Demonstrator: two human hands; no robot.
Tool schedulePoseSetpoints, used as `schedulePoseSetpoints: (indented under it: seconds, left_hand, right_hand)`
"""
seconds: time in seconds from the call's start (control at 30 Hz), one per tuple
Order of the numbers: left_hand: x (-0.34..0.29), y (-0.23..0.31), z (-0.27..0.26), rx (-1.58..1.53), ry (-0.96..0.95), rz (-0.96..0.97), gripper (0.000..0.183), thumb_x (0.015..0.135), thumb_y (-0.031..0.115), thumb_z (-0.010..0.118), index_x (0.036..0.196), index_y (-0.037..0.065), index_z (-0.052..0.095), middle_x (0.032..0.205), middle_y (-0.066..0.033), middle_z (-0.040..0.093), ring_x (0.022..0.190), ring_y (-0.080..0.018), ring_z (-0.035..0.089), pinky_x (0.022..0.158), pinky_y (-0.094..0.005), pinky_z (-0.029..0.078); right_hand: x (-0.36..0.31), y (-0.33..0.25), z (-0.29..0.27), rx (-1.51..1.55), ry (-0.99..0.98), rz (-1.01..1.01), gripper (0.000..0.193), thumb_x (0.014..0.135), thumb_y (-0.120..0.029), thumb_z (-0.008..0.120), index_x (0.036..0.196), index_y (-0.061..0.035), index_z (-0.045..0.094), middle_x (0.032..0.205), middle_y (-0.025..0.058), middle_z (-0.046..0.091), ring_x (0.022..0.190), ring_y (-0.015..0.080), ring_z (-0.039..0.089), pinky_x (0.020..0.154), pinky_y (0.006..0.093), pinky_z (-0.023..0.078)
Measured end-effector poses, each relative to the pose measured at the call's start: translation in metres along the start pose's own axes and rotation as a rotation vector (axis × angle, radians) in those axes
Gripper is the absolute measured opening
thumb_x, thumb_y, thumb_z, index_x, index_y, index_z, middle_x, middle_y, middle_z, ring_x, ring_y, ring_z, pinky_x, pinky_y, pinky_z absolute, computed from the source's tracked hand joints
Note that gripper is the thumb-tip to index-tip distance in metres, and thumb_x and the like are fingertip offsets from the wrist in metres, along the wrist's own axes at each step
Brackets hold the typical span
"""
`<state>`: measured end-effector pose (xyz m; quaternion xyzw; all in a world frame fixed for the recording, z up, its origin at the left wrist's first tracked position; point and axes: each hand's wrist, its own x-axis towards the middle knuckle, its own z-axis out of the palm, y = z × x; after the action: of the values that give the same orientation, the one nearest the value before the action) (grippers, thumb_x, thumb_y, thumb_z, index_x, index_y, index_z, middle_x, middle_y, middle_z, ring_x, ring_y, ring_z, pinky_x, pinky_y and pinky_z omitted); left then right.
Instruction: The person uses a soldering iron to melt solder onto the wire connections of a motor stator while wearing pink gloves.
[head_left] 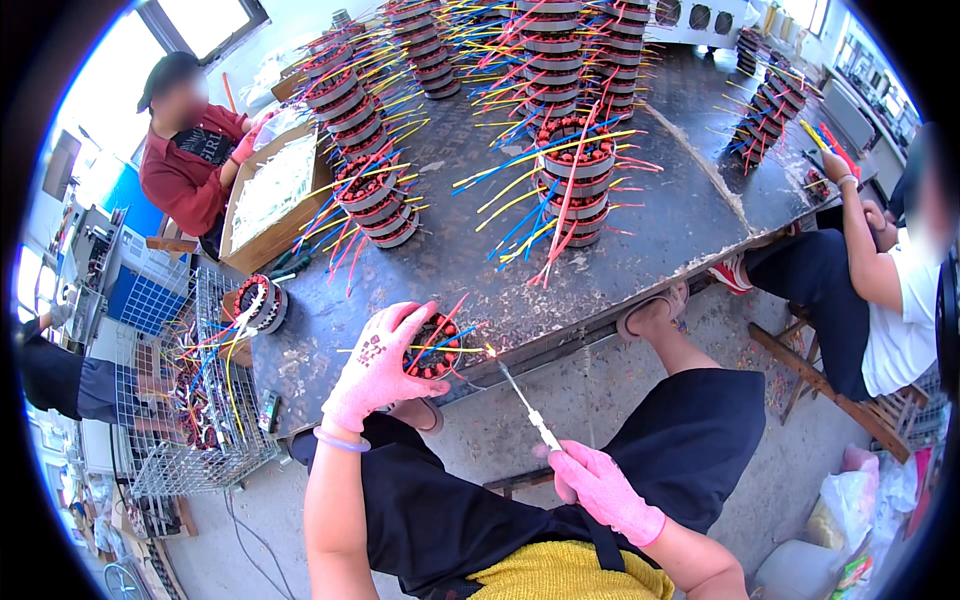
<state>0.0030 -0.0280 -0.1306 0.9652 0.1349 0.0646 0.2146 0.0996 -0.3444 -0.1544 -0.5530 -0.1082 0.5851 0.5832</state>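
Note:
At the table's near edge, my left hand (382,361), in a pink glove, is curled around a motor stator (428,362) with red windings. Yellow, blue and red lead wires stick out of it to the right. My right hand (604,490), also gloved in pink, grips a slim white-handled tool (540,425) with a thin metal shaft. Its tip points up and left to the wire ends, where a small orange flame or glow shows. Whether the tip touches a wire, I cannot tell.
Tall stacks of wired stators (575,185) stand across the dark table (640,255). A lone stator (262,305) sits at the left edge, beside a wire basket (190,455). A cardboard box (275,200) is near one co-worker (190,150); another person (885,280) sits at right.

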Motion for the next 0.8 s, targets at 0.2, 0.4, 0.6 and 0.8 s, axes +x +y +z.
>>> schedulePoseSetpoints:
  seconds: [0.2, 0.4, 0.6, 0.8]
  left_hand:
    - [0.0004, 0.0001, -0.0005, -0.001, -0.006, -0.003, 0.099, 0.056, 0.035, 0.091, 0.143, 0.008, 0.050, 0.137, -0.0183, 0.050, 0.128, -0.0387, 0.048, 0.110, -0.0450, 0.039]
    - [0.0004, 0.0018, -0.0022, -0.009, -0.010, -0.011, 0.099, 0.056, 0.034, 0.091, 0.143, 0.008, 0.050, 0.137, -0.0183, 0.050, 0.127, -0.0385, 0.048, 0.110, -0.0448, 0.039]
    - [0.0004, -0.0016, -0.0005, -0.019, -0.006, -0.008, 0.100, 0.056, 0.034, 0.092, 0.143, 0.008, 0.050, 0.138, -0.0188, 0.050, 0.127, -0.0386, 0.048, 0.110, -0.0448, 0.039]
    - [0.0006, -0.0013, -0.0006, -0.023, -0.013, -0.010, 0.100, 0.056, 0.033, 0.092, 0.143, 0.008, 0.050, 0.138, -0.0189, 0.050, 0.127, -0.0388, 0.049, 0.110, -0.0448, 0.039]
  right_hand:
    - [-0.0015, -0.0038, 0.0008, -0.033, 0.001, 0.009, 0.035, 0.107, -0.027, 0.049, 0.127, -0.0014, 0.062, 0.072, -0.0045, 0.047, 0.064, 0.0046, 0.043, 0.059, 0.0227, 0.036]
    - [0.0009, 0.0029, -0.0031, -0.092, 0.012, 0.005, 0.035, 0.106, -0.027, 0.050, 0.126, -0.0019, 0.062, 0.071, -0.0039, 0.048, 0.065, 0.0048, 0.045, 0.060, 0.0233, 0.039]
    - [0.0009, 0.0001, -0.0007, -0.017, -0.005, 0.022, 0.036, 0.106, -0.029, 0.049, 0.127, -0.0021, 0.062, 0.071, -0.0041, 0.047, 0.065, 0.0046, 0.043, 0.060, 0.0229, 0.037]
    - [-0.0001, -0.0027, -0.0003, -0.066, -0.004, 0.013, 0.037, 0.106, -0.029, 0.049, 0.127, -0.0018, 0.062, 0.071, -0.0043, 0.047, 0.065, 0.0047, 0.042, 0.059, 0.0229, 0.036]
